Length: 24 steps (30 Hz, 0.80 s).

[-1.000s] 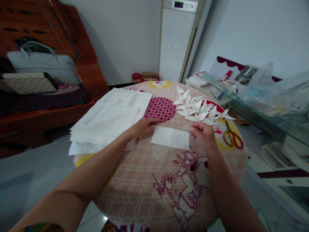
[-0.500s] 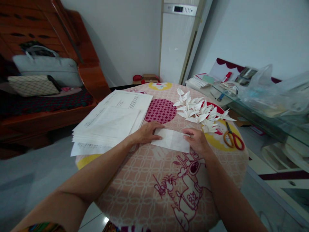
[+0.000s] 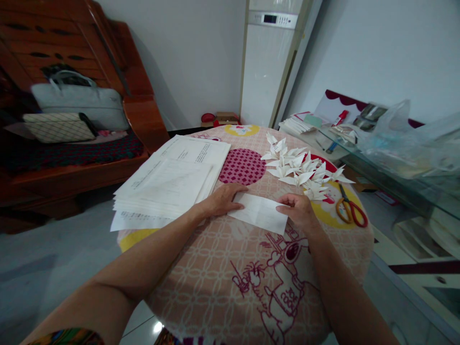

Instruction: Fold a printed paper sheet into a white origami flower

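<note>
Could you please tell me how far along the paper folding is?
Done: a cluster of folded paper figures lies by the scissors. In hand: the left hand presses one end of a creased white sheet, the right hand touches the other. Left: a stack of printed sheets sits unfolded.

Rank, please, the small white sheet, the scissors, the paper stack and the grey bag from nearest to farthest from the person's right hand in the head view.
1. Small white sheet: touching the right hand, on its left.
2. Scissors: just to its right.
3. Paper stack: to the left, beyond the sheet.
4. Grey bag: far left, at the back.
</note>
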Tool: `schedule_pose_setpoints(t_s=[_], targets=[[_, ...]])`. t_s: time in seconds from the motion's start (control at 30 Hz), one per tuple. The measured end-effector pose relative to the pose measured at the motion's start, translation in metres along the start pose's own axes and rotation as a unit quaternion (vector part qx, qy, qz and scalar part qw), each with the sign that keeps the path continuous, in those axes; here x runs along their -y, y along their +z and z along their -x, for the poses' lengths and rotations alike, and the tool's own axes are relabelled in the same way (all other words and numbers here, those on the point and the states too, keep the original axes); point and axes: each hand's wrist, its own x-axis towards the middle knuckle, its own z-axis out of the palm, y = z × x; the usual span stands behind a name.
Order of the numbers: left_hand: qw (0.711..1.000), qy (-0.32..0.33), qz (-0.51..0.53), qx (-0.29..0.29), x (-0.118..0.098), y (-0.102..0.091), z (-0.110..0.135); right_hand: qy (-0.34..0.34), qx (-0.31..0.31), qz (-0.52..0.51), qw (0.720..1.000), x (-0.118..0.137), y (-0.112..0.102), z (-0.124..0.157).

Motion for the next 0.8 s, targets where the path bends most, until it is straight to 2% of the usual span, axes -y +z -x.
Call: schedule_pose_setpoints(t_s=[0.13,0.23,0.33,0.4,0.5,0.6,0.7,0.8], targets=[[0.985,-0.048,0.152,-0.067,-0.004,-0.006,-0.002,0.009,-0.049,-0.049,0.998,0.002,-0.001,-0.002],[0.944,-0.065,0.305,-0.106,-0.007,-0.008,-0.003,0.003,-0.084,-0.091,0.992,0.003,-0.002,-0.003],[0.893,-0.091,0.430,-0.096,-0.011,-0.008,-0.003,-0.009,-0.106,-0.113,0.988,0.006,-0.001,-0.002],[0.868,-0.109,0.477,-0.090,-0.014,-0.008,-0.003,-0.017,-0.123,-0.116,0.985,0.007,0.000,-0.001],[0.858,-0.120,0.495,-0.073,-0.016,-0.007,-0.002,-0.026,-0.143,-0.119,0.982,0.008,0.001,-0.001],[0.864,-0.108,0.485,-0.083,-0.017,-0.007,-0.002,-0.031,-0.125,-0.123,0.984,0.008,0.000,0.000],[0.865,-0.084,0.473,-0.147,-0.017,-0.006,-0.002,-0.032,-0.075,-0.108,0.991,0.009,-0.001,0.001],[0.862,-0.045,0.456,-0.216,-0.016,-0.007,-0.002,-0.048,-0.042,-0.051,0.997,0.011,0.001,0.002]])
